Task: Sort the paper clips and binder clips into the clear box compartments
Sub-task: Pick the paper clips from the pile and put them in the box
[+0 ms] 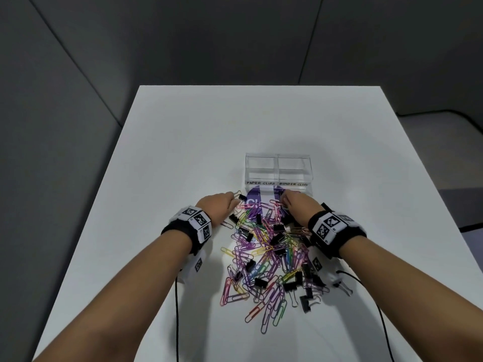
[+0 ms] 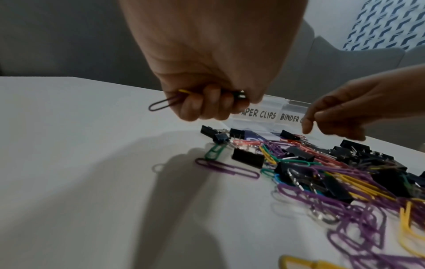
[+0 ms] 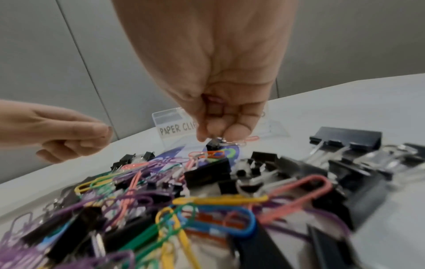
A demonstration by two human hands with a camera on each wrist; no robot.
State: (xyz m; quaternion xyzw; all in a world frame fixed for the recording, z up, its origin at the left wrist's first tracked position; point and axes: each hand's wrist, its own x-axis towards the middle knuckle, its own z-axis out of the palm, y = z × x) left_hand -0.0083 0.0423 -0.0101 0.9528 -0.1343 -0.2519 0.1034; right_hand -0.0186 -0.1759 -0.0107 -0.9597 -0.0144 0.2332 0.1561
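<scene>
The clear box (image 1: 278, 176) stands mid-table, its front labelled PAPER CLIPS on the left and BINDER CLIPS on the right; both compartments look empty. Just in front of it lies a mixed pile (image 1: 269, 254) of coloured paper clips and black binder clips. My left hand (image 2: 207, 109) hovers at the pile's far left corner, fingers curled round a purple and a yellow paper clip (image 2: 161, 104) and a black binder clip (image 2: 240, 94). My right hand (image 3: 214, 135) is at the pile's far right, pinching a small black binder clip (image 3: 213, 145) at table level.
A purple printed card (image 1: 261, 198) lies under the pile's far end, against the box. Larger black binder clips (image 3: 345, 138) sit right of my right hand. Black cables (image 1: 176, 309) hang from both wrists over the white table (image 1: 183, 152). Grey walls surround the table.
</scene>
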